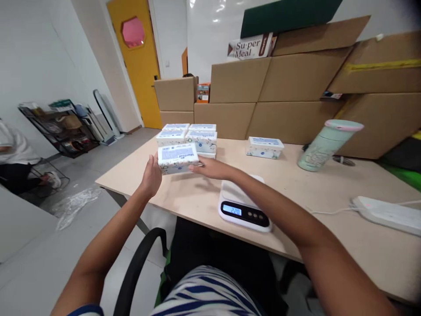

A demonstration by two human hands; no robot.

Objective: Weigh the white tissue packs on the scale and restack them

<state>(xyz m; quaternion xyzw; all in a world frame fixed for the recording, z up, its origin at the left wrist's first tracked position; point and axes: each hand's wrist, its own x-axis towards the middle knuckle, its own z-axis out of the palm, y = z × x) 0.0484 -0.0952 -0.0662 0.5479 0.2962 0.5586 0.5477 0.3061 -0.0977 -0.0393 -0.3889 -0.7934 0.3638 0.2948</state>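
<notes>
- left hand (pixel 152 177) and right hand (pixel 204 168) both gripping a tissue pack (pixel 177 159), one at each end
- it's at the table's (pixel 187 195) left side, nearer than the other packs (pixel 203 141)
- lit-up scale (pixel 243 213) sits to the right

Pale wooden desk (pixel 232 151) lay free left of 1 lone white floral rectangular pack (pixel 265 148); brown cardboard boxes (pixel 230 119) blocked the rear.

Your shirt (pixel 213 296): white, uneven navy-blue stripes, short-sleeved. Your left sleeve (pixel 86 310) — navy band at the hem (only its edge shows). Your lower garment (pixel 217 250) — black, plain, cut unclear. Your left hand (pixel 152 176) and right hand (pixel 208 168): bare to above the elbow.
</notes>
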